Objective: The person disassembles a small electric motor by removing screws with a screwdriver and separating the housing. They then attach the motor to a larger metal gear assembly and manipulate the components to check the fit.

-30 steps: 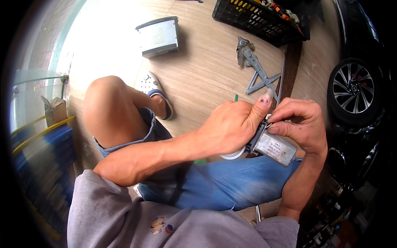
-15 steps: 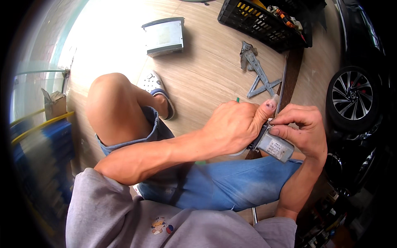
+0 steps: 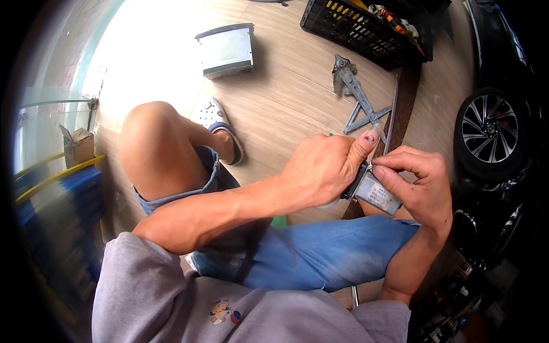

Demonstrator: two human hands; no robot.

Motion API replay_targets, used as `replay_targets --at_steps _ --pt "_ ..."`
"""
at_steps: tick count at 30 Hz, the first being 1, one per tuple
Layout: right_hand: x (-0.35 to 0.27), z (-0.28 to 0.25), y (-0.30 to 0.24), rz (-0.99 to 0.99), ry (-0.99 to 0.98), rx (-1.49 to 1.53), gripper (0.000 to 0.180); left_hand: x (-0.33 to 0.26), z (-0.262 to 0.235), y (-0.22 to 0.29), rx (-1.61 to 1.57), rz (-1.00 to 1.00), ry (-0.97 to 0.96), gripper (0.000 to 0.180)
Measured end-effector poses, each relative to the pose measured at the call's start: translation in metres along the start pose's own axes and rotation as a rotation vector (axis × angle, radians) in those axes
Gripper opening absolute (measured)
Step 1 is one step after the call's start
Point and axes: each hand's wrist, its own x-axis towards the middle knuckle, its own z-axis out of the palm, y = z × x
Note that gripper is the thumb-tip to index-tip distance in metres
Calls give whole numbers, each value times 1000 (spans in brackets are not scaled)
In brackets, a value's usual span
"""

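Note:
My left hand [image 3: 326,168] is closed around one end of a small grey metal motor unit [image 3: 374,193], thumb pointing up along it. My right hand [image 3: 417,183] grips the other end of the same unit, fingers pinching its top edge. The unit is held above my right thigh in blue denim shorts. A white rounded part shows just under my left hand; what it is cannot be told.
On the wooden floor lie a grey scissor-shaped metal linkage [image 3: 357,97], a black plastic crate [image 3: 360,26] with tools, and a grey boxy device [image 3: 226,48]. A car wheel [image 3: 489,128] stands at right. A cardboard box [image 3: 77,146] and blue stacked items sit at left.
Both hands, still holding the motor unit, have shifted slightly up and left in view; the grip looks unchanged.

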Motion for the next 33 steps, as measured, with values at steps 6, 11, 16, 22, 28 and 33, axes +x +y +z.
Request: replay_targets --at_steps 6,11,16,22,28,33 --pt "-2 -1 0 48 3 90 14 2 -1 1 10 -10 1 73" --pt "-1 -3 -1 126 -29 173 14 1 -3 1 6 -12 -10 79" --pt "1 -2 1 175 -31 267 14 1 -5 1 25 -36 -15 86" --pt "3 0 0 126 -72 287 13 0 -5 2 26 -18 2 82" --pt "3 12 -4 111 51 227 11 3 -5 -4 8 -51 36 79" --pt "4 15 -8 115 94 159 10 4 -1 -7 25 6 130 76"
